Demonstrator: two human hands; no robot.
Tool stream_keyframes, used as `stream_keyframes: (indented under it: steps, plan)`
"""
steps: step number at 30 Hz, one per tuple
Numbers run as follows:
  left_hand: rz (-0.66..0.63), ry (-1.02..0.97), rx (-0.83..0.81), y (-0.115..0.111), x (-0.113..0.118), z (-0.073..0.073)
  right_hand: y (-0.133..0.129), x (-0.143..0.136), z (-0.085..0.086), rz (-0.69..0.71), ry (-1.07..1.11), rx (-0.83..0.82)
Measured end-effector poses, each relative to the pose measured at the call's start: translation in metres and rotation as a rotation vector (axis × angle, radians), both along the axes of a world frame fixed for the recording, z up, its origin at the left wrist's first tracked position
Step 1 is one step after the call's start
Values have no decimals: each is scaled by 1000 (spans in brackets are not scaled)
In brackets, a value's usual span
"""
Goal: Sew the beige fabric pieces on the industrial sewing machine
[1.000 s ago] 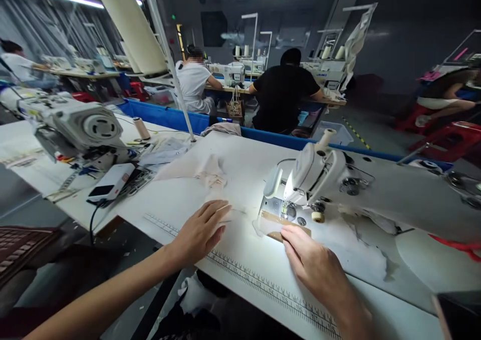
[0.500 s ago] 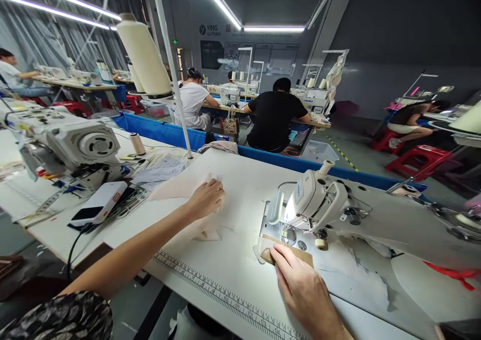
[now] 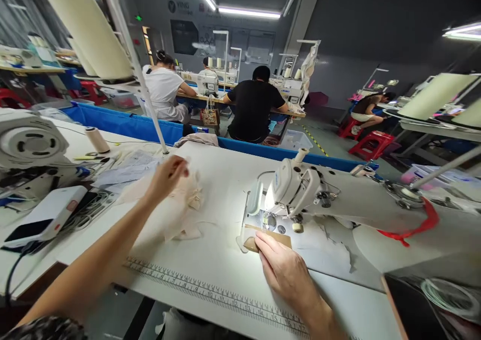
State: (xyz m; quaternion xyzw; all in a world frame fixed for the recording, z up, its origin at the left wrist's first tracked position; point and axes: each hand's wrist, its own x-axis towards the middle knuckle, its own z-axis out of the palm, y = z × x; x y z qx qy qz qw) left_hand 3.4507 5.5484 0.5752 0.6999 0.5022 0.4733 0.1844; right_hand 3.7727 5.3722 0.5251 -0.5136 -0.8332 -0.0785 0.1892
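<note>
a flat tan-brown piece (image 3: 282,239), glossy at its left end, lies just below the frame's centre, near the needle of the white sewing machine (image 3: 287,190). thin, crumpled, pale pinkish cloth (image 3: 193,199) spreads left of centre. the right hand (image 3: 283,265) lies palm down, fingers together, tips on the piece. the left hand (image 3: 169,176), blurred, has curled fingers beside the cloth; i cannot tell whether they grip anything.

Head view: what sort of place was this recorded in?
Most likely a garment sewing workshop: a sewing machine stands on the near table, a large thread cone is mounted above it on the left, and a person in a black top sits at another bench with machines.
</note>
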Motion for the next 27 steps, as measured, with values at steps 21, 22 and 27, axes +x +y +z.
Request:
stream_keyframes:
  steps: [21, 22, 27]
  plan:
    - [-701, 280, -507, -72, 149, -7, -2, -6, -1, -88, -248, 23]
    - [-678, 300, -498, -71, 153, -10, -3, -6, -1, -84, -241, 17]
    - [-632, 395, -466, -63, 155, -23, -5, -3, 7, -75, -192, -58]
